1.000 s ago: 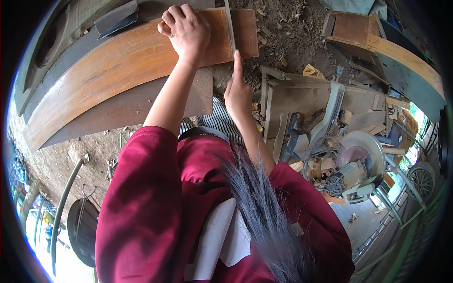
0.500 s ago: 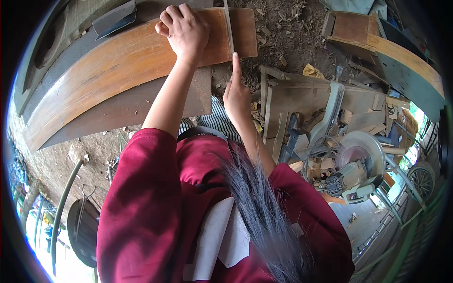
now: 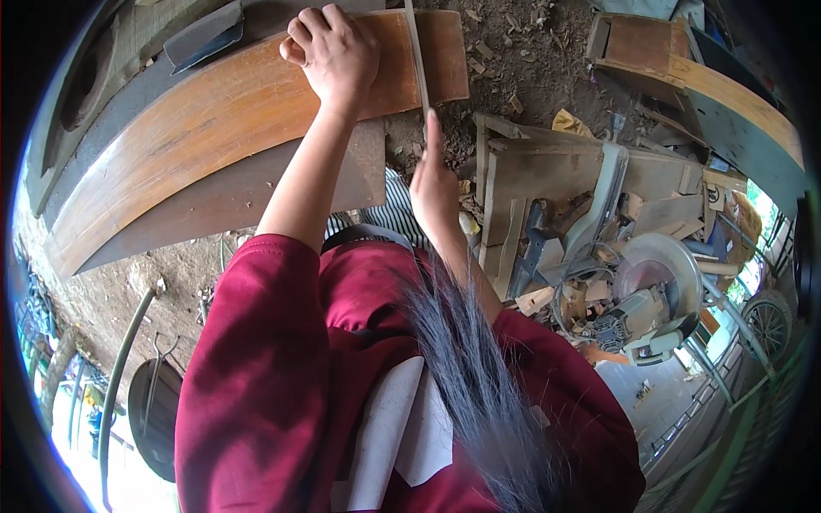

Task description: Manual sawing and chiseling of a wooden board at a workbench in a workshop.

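1. Our left hand [image 3: 332, 56], fingers bent, sits on the wooden board [image 3: 214, 124], which overhangs the dark panel's [image 3: 363, 162] right edge.
2. Our right hand [image 3: 436, 184]: forefinger straight along the thin strip [image 3: 416, 60]; can't tell either grip.

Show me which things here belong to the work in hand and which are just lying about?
Seem in use:
- curved orange-brown wooden board, under the left hand
- thin strip-like tool across the board, held by the right hand

Seem just lying about:
- power saw
- spoked wheel
- wood scraps
- crumpled yellow piece
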Demonstrator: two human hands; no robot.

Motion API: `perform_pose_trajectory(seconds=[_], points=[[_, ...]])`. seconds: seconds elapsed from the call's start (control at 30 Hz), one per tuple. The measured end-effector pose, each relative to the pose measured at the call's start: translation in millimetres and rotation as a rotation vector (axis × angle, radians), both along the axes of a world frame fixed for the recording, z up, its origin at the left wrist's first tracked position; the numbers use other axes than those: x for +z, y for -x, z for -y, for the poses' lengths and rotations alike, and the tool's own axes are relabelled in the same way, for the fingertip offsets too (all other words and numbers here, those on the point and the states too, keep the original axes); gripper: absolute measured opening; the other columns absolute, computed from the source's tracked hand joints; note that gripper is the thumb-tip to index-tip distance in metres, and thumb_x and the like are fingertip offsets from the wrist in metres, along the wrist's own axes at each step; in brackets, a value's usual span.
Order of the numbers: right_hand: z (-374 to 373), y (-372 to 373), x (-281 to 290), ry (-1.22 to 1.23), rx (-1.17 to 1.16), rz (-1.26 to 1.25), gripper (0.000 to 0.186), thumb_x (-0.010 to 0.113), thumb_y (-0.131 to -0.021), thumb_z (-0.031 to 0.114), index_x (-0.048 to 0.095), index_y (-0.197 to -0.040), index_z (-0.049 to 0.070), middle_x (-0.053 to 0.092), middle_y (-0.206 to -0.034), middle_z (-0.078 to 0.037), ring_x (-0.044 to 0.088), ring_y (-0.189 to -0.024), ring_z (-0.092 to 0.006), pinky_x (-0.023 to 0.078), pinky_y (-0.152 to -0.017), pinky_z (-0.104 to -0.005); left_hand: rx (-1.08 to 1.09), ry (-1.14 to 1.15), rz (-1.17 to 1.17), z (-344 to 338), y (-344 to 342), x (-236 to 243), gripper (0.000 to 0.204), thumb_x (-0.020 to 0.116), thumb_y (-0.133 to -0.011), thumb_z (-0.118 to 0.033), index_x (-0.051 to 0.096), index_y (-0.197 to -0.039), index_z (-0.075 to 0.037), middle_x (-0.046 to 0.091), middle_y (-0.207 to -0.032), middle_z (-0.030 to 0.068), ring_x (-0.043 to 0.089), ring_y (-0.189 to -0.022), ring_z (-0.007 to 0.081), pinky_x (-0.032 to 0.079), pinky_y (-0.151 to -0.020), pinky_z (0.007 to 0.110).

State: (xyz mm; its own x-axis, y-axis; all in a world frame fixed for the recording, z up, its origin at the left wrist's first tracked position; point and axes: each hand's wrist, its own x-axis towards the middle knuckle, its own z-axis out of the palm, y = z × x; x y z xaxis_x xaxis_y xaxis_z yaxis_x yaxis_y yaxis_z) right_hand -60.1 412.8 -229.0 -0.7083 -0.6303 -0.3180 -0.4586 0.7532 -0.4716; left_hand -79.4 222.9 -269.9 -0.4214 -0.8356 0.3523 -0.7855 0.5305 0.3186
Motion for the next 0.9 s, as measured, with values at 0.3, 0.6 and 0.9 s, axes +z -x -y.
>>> perform_pose_trajectory(seconds=[0.3, 0.6, 0.9], points=[[8, 37, 31, 0.361, -0.034, 0.148, 0.058, 0.035, -0.083, 0.000, 0.010, -0.135, 0.013, 0.032, -0.130, -0.016, 0.056, -0.050, -0.0263, 0.042, -0.044, -0.0345, -0.014, -0.010, -0.001, 3, -2, -3, 0.021, 0.044, -0.077, -0.022, 0.050, -0.084, -0.003, 0.045, -0.094, 0.0172, 0.038, -0.096, 0.0325, 0.025, -0.082, 0.048], [-34, 18, 33, 0.186, 0.089, 0.070, 0.063, 0.044, -0.079, -0.001, 0.018, -0.133, 0.019, 0.059, -0.078, -0.020, 0.055, -0.049, -0.0299, 0.039, -0.045, -0.0412, -0.023, 0.042, -0.015, 0, 1, 1, 0.018, 0.048, -0.071, -0.018, 0.047, -0.077, -0.001, 0.044, -0.087, 0.0169, 0.038, -0.092, 0.0317, 0.027, -0.078, 0.046], [-29, 10, 29, 0.166, 0.094, 0.004, 0.067, 0.042, -0.078, -0.002, 0.011, -0.134, 0.017, 0.059, -0.072, -0.020, 0.054, -0.047, -0.0285, 0.040, -0.042, -0.0396, -0.019, 0.078, -0.031, 2, 1, -2, 0.019, 0.048, -0.072, -0.019, 0.048, -0.078, -0.001, 0.044, -0.088, 0.0171, 0.038, -0.092, 0.0316, 0.027, -0.078, 0.046]])
